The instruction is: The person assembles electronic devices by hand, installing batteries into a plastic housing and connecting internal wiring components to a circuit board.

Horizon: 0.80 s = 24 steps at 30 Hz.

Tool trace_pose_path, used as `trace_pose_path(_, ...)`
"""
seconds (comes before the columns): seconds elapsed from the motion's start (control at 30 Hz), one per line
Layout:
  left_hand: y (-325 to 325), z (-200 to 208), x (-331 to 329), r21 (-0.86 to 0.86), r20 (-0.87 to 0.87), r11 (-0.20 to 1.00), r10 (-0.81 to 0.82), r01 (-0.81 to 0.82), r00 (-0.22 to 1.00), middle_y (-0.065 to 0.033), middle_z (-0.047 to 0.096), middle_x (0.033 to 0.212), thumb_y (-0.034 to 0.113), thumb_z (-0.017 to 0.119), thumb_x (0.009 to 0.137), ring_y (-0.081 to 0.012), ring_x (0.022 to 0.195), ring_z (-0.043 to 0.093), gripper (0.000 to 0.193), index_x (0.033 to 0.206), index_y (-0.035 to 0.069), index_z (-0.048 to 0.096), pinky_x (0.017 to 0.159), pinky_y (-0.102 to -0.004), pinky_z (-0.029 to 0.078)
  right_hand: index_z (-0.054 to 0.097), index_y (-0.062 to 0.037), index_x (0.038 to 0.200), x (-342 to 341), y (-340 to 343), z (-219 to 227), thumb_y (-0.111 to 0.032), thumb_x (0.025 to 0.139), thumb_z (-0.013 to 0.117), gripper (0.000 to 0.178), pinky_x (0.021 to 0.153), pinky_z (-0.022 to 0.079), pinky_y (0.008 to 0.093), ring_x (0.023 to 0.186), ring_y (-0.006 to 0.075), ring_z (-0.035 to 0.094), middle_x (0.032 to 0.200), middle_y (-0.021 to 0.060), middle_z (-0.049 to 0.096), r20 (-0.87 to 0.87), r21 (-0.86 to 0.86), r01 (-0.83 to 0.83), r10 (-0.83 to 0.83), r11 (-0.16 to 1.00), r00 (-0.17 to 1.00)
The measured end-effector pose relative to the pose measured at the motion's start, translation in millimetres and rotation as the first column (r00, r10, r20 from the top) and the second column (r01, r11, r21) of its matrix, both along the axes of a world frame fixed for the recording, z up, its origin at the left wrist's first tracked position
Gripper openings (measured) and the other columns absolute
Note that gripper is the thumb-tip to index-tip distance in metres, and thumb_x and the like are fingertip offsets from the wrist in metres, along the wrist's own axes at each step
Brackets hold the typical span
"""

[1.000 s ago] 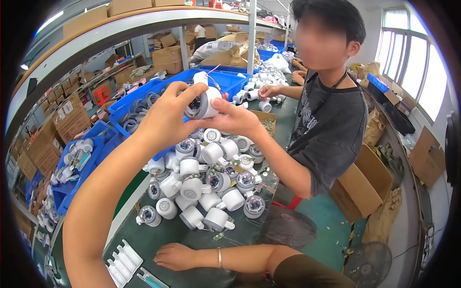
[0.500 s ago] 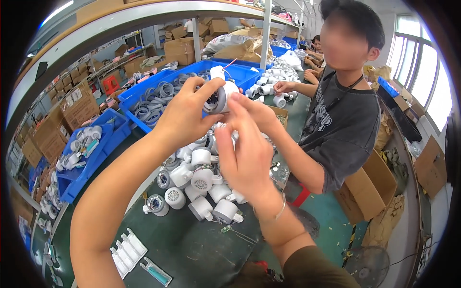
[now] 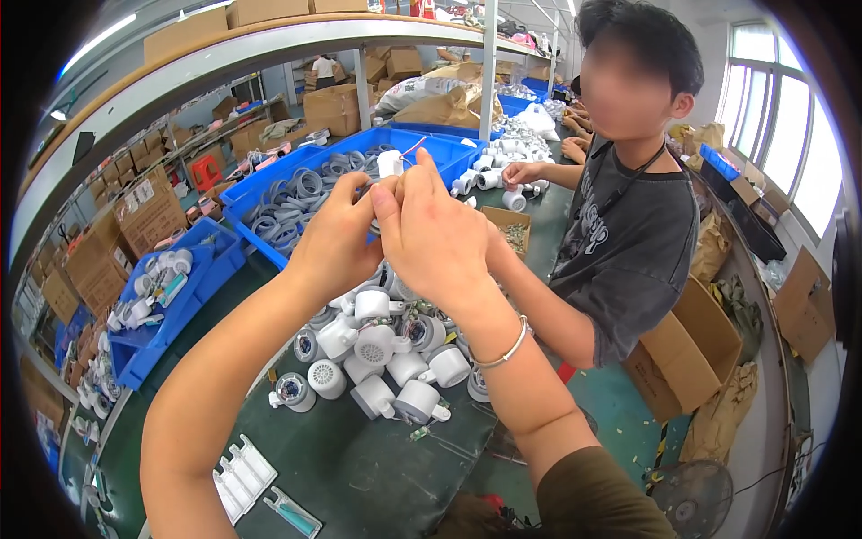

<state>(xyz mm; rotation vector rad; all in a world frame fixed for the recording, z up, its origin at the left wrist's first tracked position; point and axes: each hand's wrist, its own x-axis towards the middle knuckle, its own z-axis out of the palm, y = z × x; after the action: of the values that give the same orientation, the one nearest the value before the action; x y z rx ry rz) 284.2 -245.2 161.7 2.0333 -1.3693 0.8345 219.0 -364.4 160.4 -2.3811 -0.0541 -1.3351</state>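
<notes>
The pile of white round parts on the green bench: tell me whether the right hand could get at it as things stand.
Probably yes. The pile of white round parts lies open on the green bench, directly below the right hand, with nothing covering it. But that hand and the left hand are both closed on a small white part.

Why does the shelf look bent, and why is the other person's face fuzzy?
Head view: the fisheye lens bows the shelf near the rim and blackens the corners; the co-worker's face is blurred while both hands stay sharp; the window glares white.
</notes>
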Motion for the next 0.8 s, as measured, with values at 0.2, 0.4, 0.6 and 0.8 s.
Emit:
trace_pose_path(0.2,4,-7,5,0.008,-0.009,1.000,0.009,-0.009,1.000,-0.0208,0.047,0.113,0.004,0.068,0.064,-0.0380,0.095,0.056,0.048,0.110,0.004,0.053,0.075,-0.0395,0.049,0.047,-0.0023,0.088,2,-2,-1,-0.036,0.090,0.044,0.034,0.060,0.049,0.0445,0.071,0.0392,0.061,0.117,0.0311,0.048,-0.001,0.028,-0.108,0.108,0.994,0.994)
trace_pose_path(0.4,5,-12,11,-0.004,0.002,1.000,0.002,-0.002,1.000,-0.0199,0.047,0.112,0.003,0.068,0.063,-0.0377,0.094,0.056,0.048,0.109,0.003,0.052,0.074,-0.0396,0.050,0.048,-0.0011,0.089,6,-6,-2,-0.036,0.089,0.046,0.036,0.061,0.049,0.0440,0.073,0.0392,0.061,0.120,0.0330,0.045,-0.004,0.003,-0.161,0.161,0.987,0.987)
trace_pose_path(0.6,9,-15,10,0.003,-0.031,0.999,0.032,-0.032,0.999,-0.0200,0.046,0.113,0.003,0.069,0.063,-0.0365,0.093,0.056,0.054,0.114,0.004,0.050,0.075,-0.0388,0.050,0.049,-0.0003,0.089,2,-5,-5,-0.034,0.087,0.050,0.034,0.061,0.050,0.0428,0.073,0.0377,0.062,0.122,0.0327,0.044,0.006,0.023,-0.226,0.226,0.974,0.974)
trace_pose_path(0.8,52,-17,8,-0.318,-0.317,0.944,-0.018,-0.088,0.948,-0.0156,0.049,0.111,0.007,0.073,0.065,-0.0266,0.096,0.057,0.059,0.118,0.006,0.047,0.079,-0.0327,0.050,0.050,-0.0019,0.075,-21,19,-31,-0.018,0.078,0.064,0.022,0.059,0.050,0.0335,0.077,0.0326,0.063,0.109,0.0269,0.056,0.381,-0.139,-0.419,0.439,0.897,0.814)
